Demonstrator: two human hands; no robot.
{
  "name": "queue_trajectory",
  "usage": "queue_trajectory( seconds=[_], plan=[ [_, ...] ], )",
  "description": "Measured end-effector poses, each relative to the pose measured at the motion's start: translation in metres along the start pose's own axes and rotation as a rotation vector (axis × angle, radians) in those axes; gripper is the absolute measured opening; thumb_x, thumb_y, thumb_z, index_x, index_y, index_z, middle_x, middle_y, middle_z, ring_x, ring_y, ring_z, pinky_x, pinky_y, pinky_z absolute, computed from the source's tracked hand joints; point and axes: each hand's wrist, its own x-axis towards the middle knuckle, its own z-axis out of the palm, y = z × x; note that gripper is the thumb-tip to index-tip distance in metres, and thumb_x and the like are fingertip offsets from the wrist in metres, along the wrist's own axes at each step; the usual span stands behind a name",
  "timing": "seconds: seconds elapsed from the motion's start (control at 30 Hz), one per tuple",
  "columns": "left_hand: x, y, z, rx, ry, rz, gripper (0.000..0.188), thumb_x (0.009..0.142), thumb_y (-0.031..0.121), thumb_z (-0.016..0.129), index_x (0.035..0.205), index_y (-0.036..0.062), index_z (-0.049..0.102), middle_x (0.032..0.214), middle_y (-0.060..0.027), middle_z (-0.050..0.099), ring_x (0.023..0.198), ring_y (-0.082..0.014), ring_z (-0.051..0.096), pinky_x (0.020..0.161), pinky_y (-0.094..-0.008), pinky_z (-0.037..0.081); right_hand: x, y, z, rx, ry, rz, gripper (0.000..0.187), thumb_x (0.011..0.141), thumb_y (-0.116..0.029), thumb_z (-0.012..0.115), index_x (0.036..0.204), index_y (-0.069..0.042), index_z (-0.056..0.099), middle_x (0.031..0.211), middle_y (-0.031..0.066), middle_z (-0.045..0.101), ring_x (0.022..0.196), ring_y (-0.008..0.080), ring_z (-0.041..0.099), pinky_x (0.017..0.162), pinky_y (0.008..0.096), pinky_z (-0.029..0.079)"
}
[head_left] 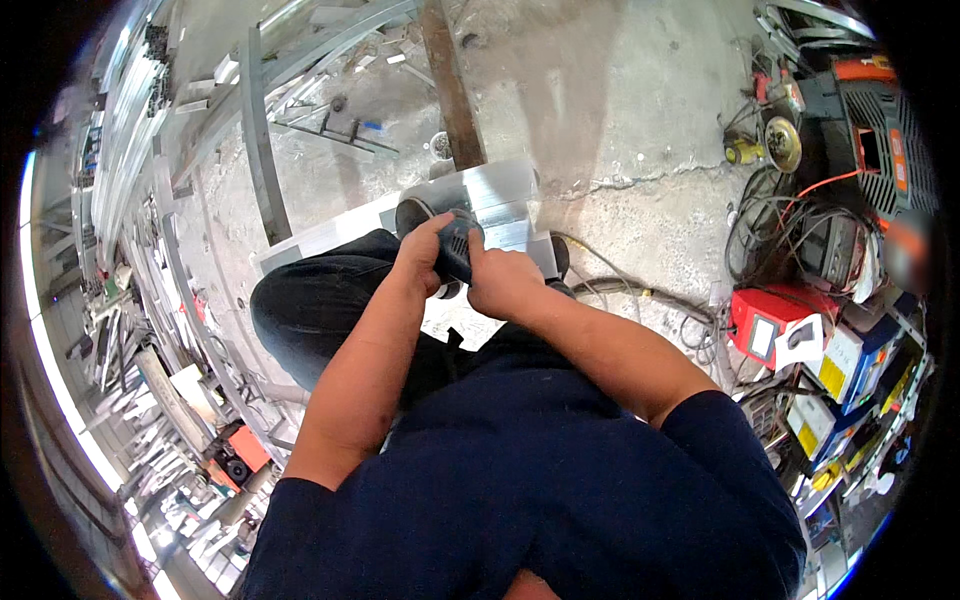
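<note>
Both of my hands are wrapped round a dark angle grinder [458, 246] in front of my knees. My left hand [425, 250] closes over its left side, close behind the round head. My right hand [503, 283] grips the body from the right, with a finger stretched forward along it. The round disc end [411, 213] sits over a bright silver metal piece [505, 190]; whether it touches the metal I cannot tell. This metal lies crosswise in front of me and reaches left past my bent knee.
A rusty beam [450, 85] and a grey steel bar [262, 150] run away from the workpiece. Cables [640, 290] lie on the concrete floor at right, beside a red box [765, 325] and an orange-black machine [880, 140]. Metal lengths [125, 150] are stacked at left.
</note>
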Motion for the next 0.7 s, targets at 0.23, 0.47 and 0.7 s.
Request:
queue_trajectory(
  seconds=[0.23,0.47,0.7],
  plan=[
    [0.026,0.003,-0.016,0.016,0.285,0.036,0.023,0.087,0.014,0.065,0.103,-0.0014,0.060,0.090,-0.0102,0.065,0.072,-0.0225,0.064,0.064,-0.0391,0.052,0.036,-0.003,0.008,-0.011,-0.091,-0.006,0.075,0.077,-0.017,0.057,0.142,0.005,0.029,0.091,0.0219,0.068,0.081,0.0359,0.068,0.075,0.0440,0.054],
    [0.047,0.022,-0.027,0.027,0.261,0.002,0.026,0.085,0.015,0.067,0.102,-0.0042,0.060,0.087,-0.0108,0.065,0.071,-0.0244,0.064,0.063,-0.0393,0.052,0.064,-0.011,-0.002,-0.007,-0.138,0.027,0.074,0.078,-0.015,0.057,0.142,0.008,0.028,0.094,0.0213,0.068,0.085,0.0345,0.068,0.076,0.0427,0.054],
    [0.078,0.025,-0.043,0.226,0.394,0.093,0.035,0.079,0.023,0.068,0.091,-0.0101,0.066,0.085,-0.0171,0.067,0.074,-0.0280,0.065,0.068,-0.0422,0.048,0.088,-0.029,-0.012,0.020,-0.207,0.103,0.074,0.079,-0.017,0.058,0.140,0.010,0.027,0.096,0.0222,0.068,0.087,0.0348,0.068,0.076,0.0424,0.054]
  ],
)
